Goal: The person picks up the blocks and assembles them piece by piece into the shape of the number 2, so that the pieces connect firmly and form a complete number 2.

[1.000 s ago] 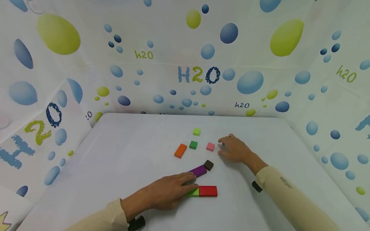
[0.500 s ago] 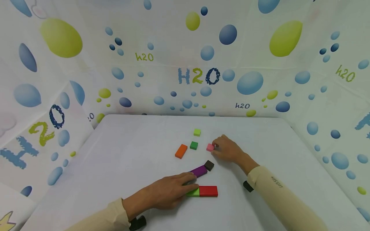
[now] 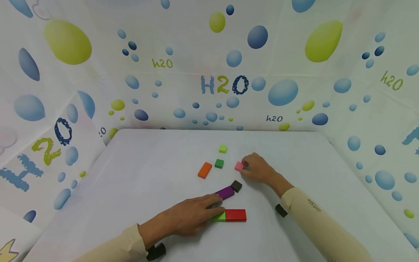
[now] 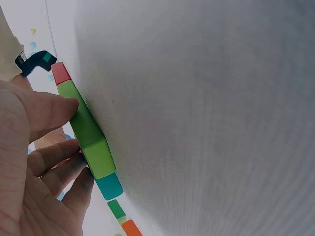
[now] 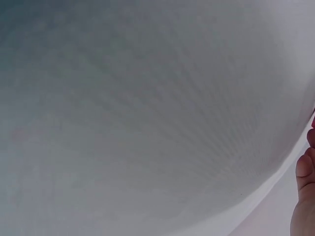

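Note:
My left hand (image 3: 188, 215) rests over a row of flat blocks, its thumb on a green block (image 3: 220, 217) whose right end meets a red block (image 3: 235, 215). Seen from the left wrist, fingertips touch the tops near the green block (image 4: 86, 118) and a teal block (image 4: 109, 186); the hand hides part of these in the head view. A purple block (image 3: 224, 193) lies just beyond the index fingertip, with a dark brown block (image 3: 236, 186) at its far end. Farther right, my right hand (image 3: 259, 169) pinches a small pink block (image 3: 238, 166) at table level. Only a few fingers show in the right wrist view.
Left of the pink block lie a dark green block (image 3: 219, 163) and an orange block (image 3: 204, 170). A lime block (image 3: 223, 149) sits behind them. The white table (image 3: 147, 163) ends at a patterned sheet (image 3: 183, 72) hanging at the back and sides.
My right hand has moved left to the pink block, and its fingers have closed on it. The left hand stays on the row of blocks.

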Demonstrator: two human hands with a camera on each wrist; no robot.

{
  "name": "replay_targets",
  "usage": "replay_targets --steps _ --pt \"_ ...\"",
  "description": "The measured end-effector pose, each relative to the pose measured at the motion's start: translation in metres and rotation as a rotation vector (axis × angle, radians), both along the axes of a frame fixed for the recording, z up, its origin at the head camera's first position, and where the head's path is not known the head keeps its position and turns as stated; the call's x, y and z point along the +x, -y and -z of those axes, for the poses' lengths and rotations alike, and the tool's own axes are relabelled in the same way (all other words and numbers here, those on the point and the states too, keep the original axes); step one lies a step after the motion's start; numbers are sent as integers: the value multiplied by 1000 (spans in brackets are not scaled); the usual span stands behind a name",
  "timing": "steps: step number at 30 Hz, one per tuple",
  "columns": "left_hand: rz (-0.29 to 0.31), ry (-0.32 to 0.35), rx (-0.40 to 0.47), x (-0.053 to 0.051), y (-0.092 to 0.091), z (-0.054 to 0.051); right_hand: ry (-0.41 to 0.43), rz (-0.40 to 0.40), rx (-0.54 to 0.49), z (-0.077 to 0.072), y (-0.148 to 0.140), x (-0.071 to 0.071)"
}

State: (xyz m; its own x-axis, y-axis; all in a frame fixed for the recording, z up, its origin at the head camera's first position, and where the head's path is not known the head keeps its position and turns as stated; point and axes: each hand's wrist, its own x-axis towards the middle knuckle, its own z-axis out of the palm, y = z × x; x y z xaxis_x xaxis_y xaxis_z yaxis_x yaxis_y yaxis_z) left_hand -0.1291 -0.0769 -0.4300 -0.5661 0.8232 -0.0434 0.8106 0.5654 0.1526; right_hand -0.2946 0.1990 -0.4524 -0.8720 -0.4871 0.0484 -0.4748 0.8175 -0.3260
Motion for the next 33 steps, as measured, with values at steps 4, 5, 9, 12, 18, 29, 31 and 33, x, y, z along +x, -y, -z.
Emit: replay_targets --steps 4,5,9,12,18,29,31,33 --pt "2 -4 -3 0 0 0 30 2 -2 -3 3 4" --pt "1 -6 -5 0 0 0 37 0 -7 -3 3 6" --pt "2 -16 -8 0 0 -1 60 -14 -33 -6 6 15" --pt "4 -23 -4 0 0 -2 55 -36 -42 -6 6 19" --pt "3 -21 3 1 -1 -1 25 -63 -57 -5 3 25" --pt "0 -16 -10 1 0 -2 9 -109 -58 -5 -5 32" --pt "2 -14 -12 0 0 -2 8 -110 -59 -6 -6 32" --pt "6 -17 -12 0 -1 -2 14 -111 -61 -7 -7 34"
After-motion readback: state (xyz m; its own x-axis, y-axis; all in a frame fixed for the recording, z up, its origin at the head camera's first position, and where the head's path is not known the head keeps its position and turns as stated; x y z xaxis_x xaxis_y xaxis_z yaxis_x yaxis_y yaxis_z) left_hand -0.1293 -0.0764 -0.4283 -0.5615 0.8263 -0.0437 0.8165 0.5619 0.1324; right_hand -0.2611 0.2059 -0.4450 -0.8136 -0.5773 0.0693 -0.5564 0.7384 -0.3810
